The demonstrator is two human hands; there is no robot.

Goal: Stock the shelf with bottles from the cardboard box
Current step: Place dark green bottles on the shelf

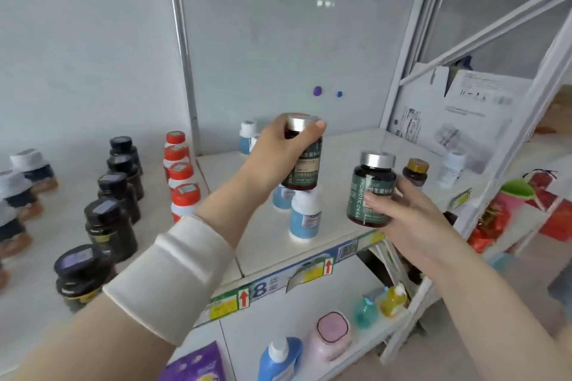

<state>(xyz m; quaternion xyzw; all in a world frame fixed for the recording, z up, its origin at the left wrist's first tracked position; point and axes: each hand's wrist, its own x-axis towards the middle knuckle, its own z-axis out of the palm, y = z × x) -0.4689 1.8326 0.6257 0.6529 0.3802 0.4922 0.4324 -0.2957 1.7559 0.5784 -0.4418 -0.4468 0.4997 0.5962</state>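
My left hand (278, 148) grips a dark bottle with a green label and silver cap (305, 164), held in the air above the white shelf (334, 151). My right hand (414, 219) holds a second bottle of the same kind (371, 192) upright near the shelf's front edge. Directly under the left-hand bottle stand white-capped bottles with blue labels (305, 216). A white cardboard box (458, 114) stands at the shelf's right end behind a slanted brace.
Red-capped bottles (181, 176) and black-capped dark bottles (114, 192) stand in rows on the left shelf section. A gold-capped bottle (416, 172) and a white bottle (450, 168) sit at the right. Cleaning products fill the lower shelf (328, 337).
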